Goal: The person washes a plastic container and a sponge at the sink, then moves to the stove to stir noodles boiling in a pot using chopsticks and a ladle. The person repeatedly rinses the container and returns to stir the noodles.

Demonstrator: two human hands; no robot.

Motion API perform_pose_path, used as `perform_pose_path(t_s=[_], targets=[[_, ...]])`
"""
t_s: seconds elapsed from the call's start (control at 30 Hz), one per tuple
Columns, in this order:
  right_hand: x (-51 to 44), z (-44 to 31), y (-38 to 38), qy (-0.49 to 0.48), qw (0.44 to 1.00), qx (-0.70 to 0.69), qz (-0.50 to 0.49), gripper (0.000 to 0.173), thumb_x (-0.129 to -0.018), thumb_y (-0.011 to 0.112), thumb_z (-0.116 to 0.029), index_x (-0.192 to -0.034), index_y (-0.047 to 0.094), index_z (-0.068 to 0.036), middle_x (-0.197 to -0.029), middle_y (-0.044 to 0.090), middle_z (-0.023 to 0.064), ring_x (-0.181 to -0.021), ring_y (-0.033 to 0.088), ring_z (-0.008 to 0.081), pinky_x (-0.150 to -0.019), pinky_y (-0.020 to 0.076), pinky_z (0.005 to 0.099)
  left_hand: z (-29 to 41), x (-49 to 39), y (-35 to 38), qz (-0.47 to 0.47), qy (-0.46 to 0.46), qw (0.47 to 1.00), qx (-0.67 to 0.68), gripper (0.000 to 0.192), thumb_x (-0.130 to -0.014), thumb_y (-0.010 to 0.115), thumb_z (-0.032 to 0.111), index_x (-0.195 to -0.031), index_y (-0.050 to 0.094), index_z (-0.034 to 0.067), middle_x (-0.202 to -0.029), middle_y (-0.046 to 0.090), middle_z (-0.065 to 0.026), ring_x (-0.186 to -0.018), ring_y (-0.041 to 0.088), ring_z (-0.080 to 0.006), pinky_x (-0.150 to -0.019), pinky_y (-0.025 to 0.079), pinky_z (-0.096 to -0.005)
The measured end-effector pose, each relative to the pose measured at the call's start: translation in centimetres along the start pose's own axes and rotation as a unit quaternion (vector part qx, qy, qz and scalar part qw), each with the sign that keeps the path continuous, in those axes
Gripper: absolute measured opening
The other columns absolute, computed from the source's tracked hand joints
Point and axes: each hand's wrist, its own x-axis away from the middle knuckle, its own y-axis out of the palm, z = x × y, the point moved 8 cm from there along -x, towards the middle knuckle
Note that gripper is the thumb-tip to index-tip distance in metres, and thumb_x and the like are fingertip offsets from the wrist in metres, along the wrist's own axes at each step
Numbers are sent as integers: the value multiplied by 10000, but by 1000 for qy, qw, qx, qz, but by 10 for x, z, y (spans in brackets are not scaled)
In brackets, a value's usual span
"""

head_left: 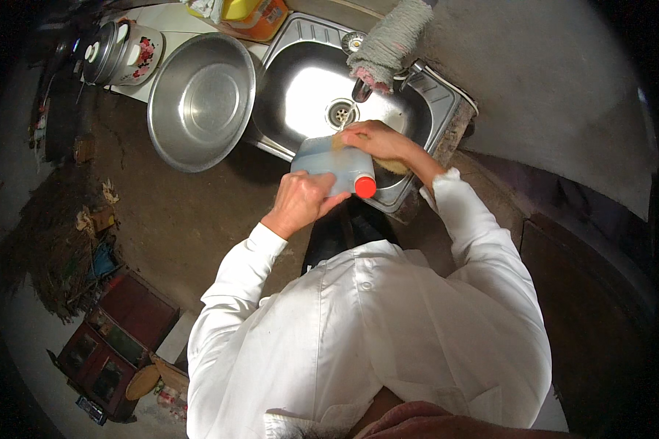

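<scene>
A translucent plastic jug (329, 159) with a red screw cap (365, 187) is held tilted over the front edge of the stainless steel sink (302, 46). My left hand (302, 200) grips its near side, with the thumb close to the cap. On the jug's far side, my right hand (376, 140) presses a yellowish scrubber (338, 144), partly hidden by the fingers. Something tan and fibrous (394, 166) shows below the right wrist; I cannot tell whether it is the same piece. Water runs from the faucet (361, 90) near the drain (340, 113).
Grey and pink cloth (392, 41) wraps the faucet's upper part. Left of the sink stand a large metal basin (208, 99) and a lidded pot with a floral print (140, 52). An orange and yellow container (258, 19) stands behind. A dark red cabinet (137, 307) is at lower left.
</scene>
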Motion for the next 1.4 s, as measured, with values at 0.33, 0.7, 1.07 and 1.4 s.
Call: perform_pose_path(t_s=[0.33,0.7,1.07,1.4], targets=[[38,-45,20,-224,974,19,25,192,-908,669,-217,-1030,761,-101,-994,675,57,-983,609,245,-897,465,370,6,6,-4,-37,41,998,-3,408,-831,739,404,-716,521,79,-631,593,-83,-542,575,-303,-557,468,-384],[52,-26,20,-143,988,-51,18,207,-944,628,-218,-1044,759,-93,-1086,688,81,-1055,612,217,-969,456,335,14,15,6,-37,54,998,2,364,-817,744,387,-730,544,95,-610,582,-80,-570,584,-305,-599,479,-389],[-51,57,46,109,992,-55,-42,306,-996,582,-272,-1170,695,-47,-1120,720,110,-1020,663,198,-923,500,323,22,15,11,-49,65,997,7,365,-819,742,380,-715,533,100,-609,582,-66,-559,584,-283,-588,470,-377],[-52,-43,79,-147,984,28,-98,321,-992,491,-280,-1160,701,-104,-1112,718,126,-1030,680,275,-903,512,347,19,22,22,-91,55,994,6,337,-838,718,372,-754,540,99,-600,564,-67,-569,589,-277,-627,473,-368]])
